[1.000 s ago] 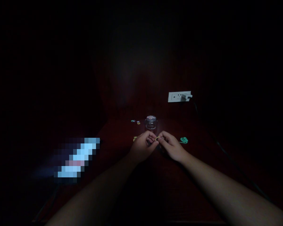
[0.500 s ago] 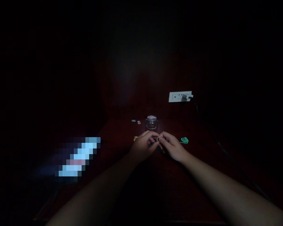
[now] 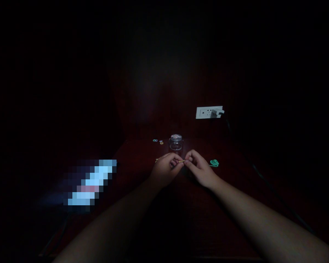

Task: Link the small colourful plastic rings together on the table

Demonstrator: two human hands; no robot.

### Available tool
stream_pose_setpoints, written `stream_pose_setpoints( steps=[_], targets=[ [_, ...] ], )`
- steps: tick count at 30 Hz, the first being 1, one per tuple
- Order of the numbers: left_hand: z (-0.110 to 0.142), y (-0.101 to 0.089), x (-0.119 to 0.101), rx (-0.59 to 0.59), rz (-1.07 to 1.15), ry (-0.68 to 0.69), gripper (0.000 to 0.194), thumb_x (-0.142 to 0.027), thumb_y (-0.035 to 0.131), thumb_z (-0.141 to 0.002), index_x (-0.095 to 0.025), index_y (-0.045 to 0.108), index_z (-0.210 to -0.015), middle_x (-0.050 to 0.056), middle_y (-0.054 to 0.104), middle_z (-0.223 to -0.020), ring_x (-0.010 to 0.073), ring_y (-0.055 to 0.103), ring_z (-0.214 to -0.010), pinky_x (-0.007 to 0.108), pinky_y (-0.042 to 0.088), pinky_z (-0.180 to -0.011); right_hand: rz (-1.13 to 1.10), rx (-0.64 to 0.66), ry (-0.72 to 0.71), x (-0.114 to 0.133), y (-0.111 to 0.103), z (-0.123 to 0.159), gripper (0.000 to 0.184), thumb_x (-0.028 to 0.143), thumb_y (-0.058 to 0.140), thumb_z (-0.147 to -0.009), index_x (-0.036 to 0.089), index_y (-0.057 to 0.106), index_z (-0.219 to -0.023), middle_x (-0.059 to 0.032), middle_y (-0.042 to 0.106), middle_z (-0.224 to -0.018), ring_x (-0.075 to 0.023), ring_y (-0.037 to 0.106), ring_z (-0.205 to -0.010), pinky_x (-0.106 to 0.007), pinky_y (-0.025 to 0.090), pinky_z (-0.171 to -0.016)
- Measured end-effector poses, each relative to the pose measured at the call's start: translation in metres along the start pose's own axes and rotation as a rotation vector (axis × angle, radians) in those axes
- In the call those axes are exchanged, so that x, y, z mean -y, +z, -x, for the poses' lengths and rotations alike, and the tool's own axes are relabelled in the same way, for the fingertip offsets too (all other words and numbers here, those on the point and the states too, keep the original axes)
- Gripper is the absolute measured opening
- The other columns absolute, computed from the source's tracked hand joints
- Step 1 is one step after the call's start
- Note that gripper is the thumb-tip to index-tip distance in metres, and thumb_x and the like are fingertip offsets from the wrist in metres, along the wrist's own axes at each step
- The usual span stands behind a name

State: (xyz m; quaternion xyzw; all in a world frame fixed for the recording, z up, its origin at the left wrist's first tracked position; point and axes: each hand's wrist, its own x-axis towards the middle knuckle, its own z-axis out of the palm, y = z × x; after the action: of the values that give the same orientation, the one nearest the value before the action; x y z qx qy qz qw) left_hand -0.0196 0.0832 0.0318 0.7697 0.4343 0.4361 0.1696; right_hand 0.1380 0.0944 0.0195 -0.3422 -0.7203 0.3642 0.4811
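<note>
In the middle of the head view, both my hands pinch a thin yellow band (image 3: pixel 181 161), which runs in a short line between their fingertips. My left hand (image 3: pixel 166 169) closes thumb and forefinger on one end of it. On the other end is my right hand (image 3: pixel 199 168), its fingers bent and pressed together. A yellow coil (image 3: pixel 157 160) shows just past the left hand, mostly hidden behind it. To the right of the right hand lies a loosely coiled green cord or band (image 3: pixel 214 163). A clear lidded jar (image 3: pixel 176 143) stands behind the hands.
Several small coloured rings (image 3: pixel 158 141) lie left of the jar on the dark red table (image 3: pixel 222 226). At the left is a lit, pixelated screen (image 3: pixel 91 184). A wall socket (image 3: pixel 209 112) holds a plug, and a cable (image 3: pixel 279 199) runs along the right side.
The yellow band showed as a curved loop at the fingertips and now looks like a straight line. My right fingers have lifted and shifted slightly.
</note>
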Motion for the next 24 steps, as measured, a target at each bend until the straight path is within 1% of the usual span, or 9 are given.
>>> stream_pose_setpoints(
  steps=[4, 7, 10, 16, 24],
  targets=[
    [0.0003, 0.0003, -0.0001, -0.018, 0.023, -0.023, 0.016, -0.029, 0.052, -0.076, -0.017, 0.060, -0.081, 0.003, 0.060, -0.077, 0.0094, 0.052, -0.062, 0.020, 0.042, -0.057, 0.009, 0.024, -0.042, 0.0033, 0.0003, -0.0007, 0.012, 0.029, 0.047, -0.079, 0.018, 0.043, -0.080, 0.0026, 0.042, -0.065, -0.0091, 0.039, -0.057, -0.022, 0.033, -0.052],
    [0.0002, -0.0002, -0.0010, -0.025, 0.034, -0.042, 0.015, -0.028, 0.053, -0.075, -0.017, 0.061, -0.080, 0.003, 0.061, -0.077, 0.0100, 0.053, -0.063, 0.021, 0.043, -0.058, 0.018, 0.048, -0.046, 0.0046, 0.0013, -0.0009, 0.010, 0.027, 0.048, -0.078, 0.018, 0.044, -0.080, 0.0019, 0.042, -0.065, -0.0098, 0.039, -0.059, -0.022, 0.034, -0.053],
    [-0.0001, -0.0005, -0.0016, -0.024, 0.049, -0.053, 0.015, -0.028, 0.053, -0.075, -0.016, 0.061, -0.079, 0.003, 0.062, -0.077, 0.0105, 0.054, -0.064, 0.022, 0.044, -0.058, 0.021, 0.055, -0.031, 0.0031, 0.0022, -0.0009, 0.011, 0.028, 0.050, -0.077, 0.018, 0.045, -0.081, 0.0018, 0.043, -0.065, -0.0098, 0.039, -0.058, -0.022, 0.034, -0.052],
    [-0.0004, -0.0001, -0.0006, -0.015, 0.065, -0.057, 0.017, -0.030, 0.052, -0.076, -0.016, 0.062, -0.078, 0.003, 0.062, -0.075, 0.0104, 0.055, -0.062, 0.021, 0.044, -0.057, -0.007, 0.050, -0.026, 0.0013, 0.0032, -0.0009, 0.014, 0.029, 0.052, -0.077, 0.018, 0.044, -0.082, 0.0027, 0.042, -0.065, -0.0081, 0.036, -0.054, -0.021, 0.031, -0.048],
    [0.0002, 0.0010, 0.0006, -0.014, 0.083, -0.068, 0.019, -0.032, 0.050, -0.077, -0.016, 0.060, -0.077, 0.003, 0.063, -0.076, 0.0105, 0.055, -0.063, 0.021, 0.043, -0.057, 0.039, 0.058, -0.027, 0.0036, 0.0018, -0.0002, 0.015, 0.031, 0.050, -0.078, 0.018, 0.048, -0.083, 0.0012, 0.046, -0.066, -0.0090, 0.039, -0.056, -0.022, 0.033, -0.051]
  ],
)
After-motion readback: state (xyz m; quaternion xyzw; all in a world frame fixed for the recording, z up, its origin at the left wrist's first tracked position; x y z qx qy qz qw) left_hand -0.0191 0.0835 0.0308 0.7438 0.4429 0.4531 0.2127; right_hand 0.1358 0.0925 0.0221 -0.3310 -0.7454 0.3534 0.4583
